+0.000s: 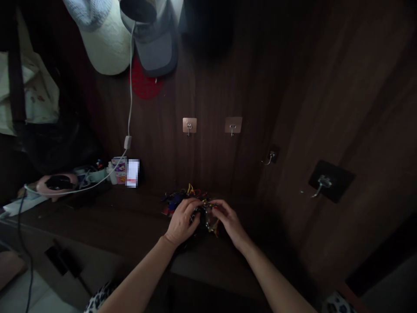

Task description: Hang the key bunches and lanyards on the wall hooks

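Note:
A small heap of what look like keychains and keys (176, 201), with blue, yellow and red bits, lies on the dark wooden shelf. My left hand (184, 221) rests at its front, fingers curled round some dark and shiny pieces. My right hand (230, 222) pinches a keychain (211, 221) with a multicoloured strand and a clear, shiny part. Both hands' fingertips nearly meet at the strand. Dim light and the fingers hide the exact shape of the pieces.
Adhesive hooks (189, 126) are fixed to the wooden back panel, and a larger black hook (330, 181) to the right wall. Caps (156, 48) hang above. A white cable (130, 91) runs down to the shelf's left, near a pink round object (57, 186) and small boxes (120, 169).

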Tool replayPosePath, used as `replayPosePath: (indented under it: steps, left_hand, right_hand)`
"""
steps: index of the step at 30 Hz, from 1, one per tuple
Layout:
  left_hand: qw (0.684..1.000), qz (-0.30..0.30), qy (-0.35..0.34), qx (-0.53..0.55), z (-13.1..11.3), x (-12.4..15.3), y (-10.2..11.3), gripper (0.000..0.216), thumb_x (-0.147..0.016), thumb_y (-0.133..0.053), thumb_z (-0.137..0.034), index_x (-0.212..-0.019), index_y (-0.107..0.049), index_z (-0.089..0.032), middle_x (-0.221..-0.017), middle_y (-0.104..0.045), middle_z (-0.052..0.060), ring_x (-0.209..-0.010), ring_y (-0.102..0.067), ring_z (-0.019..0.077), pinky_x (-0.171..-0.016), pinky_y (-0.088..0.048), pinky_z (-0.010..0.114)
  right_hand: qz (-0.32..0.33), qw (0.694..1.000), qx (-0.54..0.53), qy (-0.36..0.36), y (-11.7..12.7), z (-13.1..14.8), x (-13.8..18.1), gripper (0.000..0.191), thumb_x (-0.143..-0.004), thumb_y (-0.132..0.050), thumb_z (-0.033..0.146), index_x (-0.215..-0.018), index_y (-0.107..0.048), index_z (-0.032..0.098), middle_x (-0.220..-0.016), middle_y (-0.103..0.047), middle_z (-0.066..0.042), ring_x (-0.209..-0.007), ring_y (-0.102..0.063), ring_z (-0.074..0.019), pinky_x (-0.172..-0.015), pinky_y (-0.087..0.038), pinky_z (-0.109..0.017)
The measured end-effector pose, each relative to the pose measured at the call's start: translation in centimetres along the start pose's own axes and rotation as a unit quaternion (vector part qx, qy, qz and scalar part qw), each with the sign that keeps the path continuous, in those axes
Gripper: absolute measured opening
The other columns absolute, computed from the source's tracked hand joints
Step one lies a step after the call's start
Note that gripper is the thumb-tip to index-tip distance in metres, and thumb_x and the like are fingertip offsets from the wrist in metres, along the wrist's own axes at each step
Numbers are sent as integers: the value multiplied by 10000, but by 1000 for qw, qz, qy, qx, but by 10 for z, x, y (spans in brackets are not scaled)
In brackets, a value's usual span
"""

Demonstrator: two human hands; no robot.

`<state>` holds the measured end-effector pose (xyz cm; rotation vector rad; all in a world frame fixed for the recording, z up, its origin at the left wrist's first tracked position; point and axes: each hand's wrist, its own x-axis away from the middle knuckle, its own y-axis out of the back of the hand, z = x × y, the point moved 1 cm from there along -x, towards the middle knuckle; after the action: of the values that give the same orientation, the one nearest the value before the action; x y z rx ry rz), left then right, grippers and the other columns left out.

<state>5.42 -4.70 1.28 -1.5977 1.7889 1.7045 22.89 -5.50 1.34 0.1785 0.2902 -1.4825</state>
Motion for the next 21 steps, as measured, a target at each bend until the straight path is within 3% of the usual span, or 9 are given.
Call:
replayPosePath:
  steps: [3,6,9,15,19,21]
  left_hand:
    - [999,-1,35,-6,10,0,-6,567,-757,-554,-187,-1299,-391,-211,-1274,-500,95,-1192,-429,230,-1008,-348,407]
    - [998,38,59,-6,17,0,-13,479,-738,-606,-237,-1204,-497,-212,-1203,-563,83,-1147,-471,235,-970,-376,398]
    - [994,32,104,-1,22,0,-13,180,-812,-530,-294,-942,-614,-201,-998,-649,61,-1004,-553,211,-903,-406,373]
    - [982,-29,177,49,24,1,-3,248,-874,-405,-360,-842,-583,-191,-840,-638,30,-829,-579,161,-789,-430,287]
    - [973,-46,214,72,23,1,-1,280,-884,-362,-385,-846,-552,-183,-760,-597,9,-727,-561,133,-704,-435,243]
    - [971,-54,222,73,22,1,0,287,-881,-359,-396,-836,-545,-182,-743,-586,2,-715,-557,130,-695,-433,238]
  right_hand:
    - [32,999,-15,-7,-1,3,4,216,-742,-612,382,-892,-611,226,-807,-645,0,-775,-577,-158,-705,-430,-272]
    - [74,996,-50,-29,-1,4,7,214,-763,-586,365,-923,-608,225,-846,-661,-16,-759,-576,-152,-673,-427,-264]
    - [46,995,-87,-25,3,4,6,236,-746,-602,375,-929,-604,227,-831,-674,-21,-769,-587,-160,-676,-429,-265]
    - [-70,994,-77,-45,14,-2,-3,315,-700,-623,435,-939,-594,232,-726,-662,-7,-740,-603,-176,-596,-418,-247]
    - [-39,997,1,-63,10,-7,-4,370,-710,-590,478,-981,-578,226,-685,-621,9,-561,-541,-136,-461,-336,-221]
    - [-24,997,53,-47,8,-10,-4,365,-689,-622,458,-963,-574,221,-711,-611,11,-564,-523,-127,-471,-342,-221]
